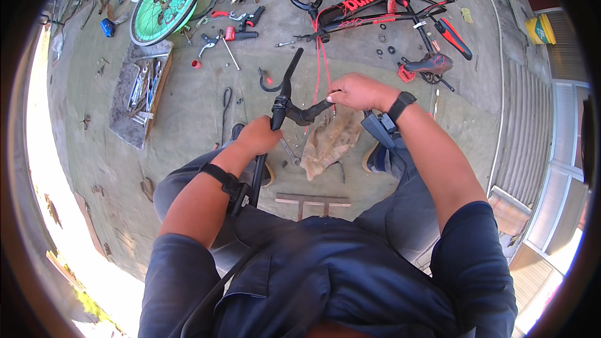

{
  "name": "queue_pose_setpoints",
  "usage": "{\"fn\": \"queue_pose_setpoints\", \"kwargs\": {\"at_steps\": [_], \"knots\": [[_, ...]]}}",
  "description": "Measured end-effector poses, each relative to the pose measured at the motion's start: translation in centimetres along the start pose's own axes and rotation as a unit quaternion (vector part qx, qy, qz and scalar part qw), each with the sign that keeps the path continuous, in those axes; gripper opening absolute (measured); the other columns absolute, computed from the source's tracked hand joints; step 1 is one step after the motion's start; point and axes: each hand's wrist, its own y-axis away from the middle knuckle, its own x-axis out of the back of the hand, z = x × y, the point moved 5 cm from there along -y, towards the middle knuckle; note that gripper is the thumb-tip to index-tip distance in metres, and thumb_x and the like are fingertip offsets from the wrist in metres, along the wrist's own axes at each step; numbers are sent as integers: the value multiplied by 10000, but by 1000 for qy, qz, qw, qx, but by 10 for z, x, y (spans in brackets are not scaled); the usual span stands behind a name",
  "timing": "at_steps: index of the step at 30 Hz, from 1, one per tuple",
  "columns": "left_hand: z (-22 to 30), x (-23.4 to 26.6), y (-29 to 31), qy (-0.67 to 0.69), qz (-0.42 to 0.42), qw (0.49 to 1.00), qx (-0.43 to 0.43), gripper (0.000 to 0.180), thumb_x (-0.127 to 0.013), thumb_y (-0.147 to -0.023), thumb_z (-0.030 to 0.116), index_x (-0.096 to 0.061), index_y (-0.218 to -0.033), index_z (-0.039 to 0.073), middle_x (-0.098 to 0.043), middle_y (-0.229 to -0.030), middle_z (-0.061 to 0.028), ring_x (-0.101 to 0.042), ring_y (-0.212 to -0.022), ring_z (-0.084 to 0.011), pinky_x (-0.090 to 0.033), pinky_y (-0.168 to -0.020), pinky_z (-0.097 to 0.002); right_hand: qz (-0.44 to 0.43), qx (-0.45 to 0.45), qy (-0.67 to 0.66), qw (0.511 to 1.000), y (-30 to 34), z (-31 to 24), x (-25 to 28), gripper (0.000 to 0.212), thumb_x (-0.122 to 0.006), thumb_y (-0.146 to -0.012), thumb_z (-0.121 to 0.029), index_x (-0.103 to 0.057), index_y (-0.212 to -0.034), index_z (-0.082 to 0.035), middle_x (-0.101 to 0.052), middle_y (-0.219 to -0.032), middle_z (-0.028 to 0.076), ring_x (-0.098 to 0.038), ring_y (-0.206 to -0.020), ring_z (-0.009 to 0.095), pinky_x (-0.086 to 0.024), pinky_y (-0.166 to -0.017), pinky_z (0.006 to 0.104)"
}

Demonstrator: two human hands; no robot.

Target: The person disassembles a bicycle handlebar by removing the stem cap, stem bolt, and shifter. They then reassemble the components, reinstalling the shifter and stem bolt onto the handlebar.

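Observation:
A black bicycle handlebar (290,81) with its stem (305,114) is held up in front of my lap. My left hand (260,136) is closed around the bar, just below the stem clamp. The lower end of the bar passes inside my left forearm toward my lap. My right hand (363,92) pinches the free end of the stem, thumb on top. Beneath the right hand is a tan rag (332,142); whether the hand touches it, I cannot tell. A wrench (289,151) lies on the ground between my feet.
Ahead at right lies a black and red bicycle frame (369,6) with fork and red cables. A tray (164,75) of wrenches and a green-disc wheel (164,7) are at left. Brake levers (252,17) and small parts lie scattered between. A yellow bucket (539,29) stands far right.

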Motion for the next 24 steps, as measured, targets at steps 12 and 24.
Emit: {"fn": "queue_pose_setpoints", "kwargs": {"at_steps": [12,24], "knots": [[59,99,49,-48,375,914,-150,342,-717,-870,196,-573,-1104,-8,-664,-967,-256,-658,-892,-440,-512,-759,-510,299,19,135,945,62,-96,56,314,-596,-943,-278,-636,-1147,-42,-695,-944,196,-660,-890,398,-510,-767,485],[140,112,100,-83,356,835,-410,308,-750,-780,46,-622,-1060,40,-617,-979,-133,-630,-921,-364,-513,-773,-451,254,44,-264,929,104,-50,68,791,-781,-884,-293,-364,-1506,-40,-489,-1443,138,-503,-1331,272,-450,-1066,411]]}}
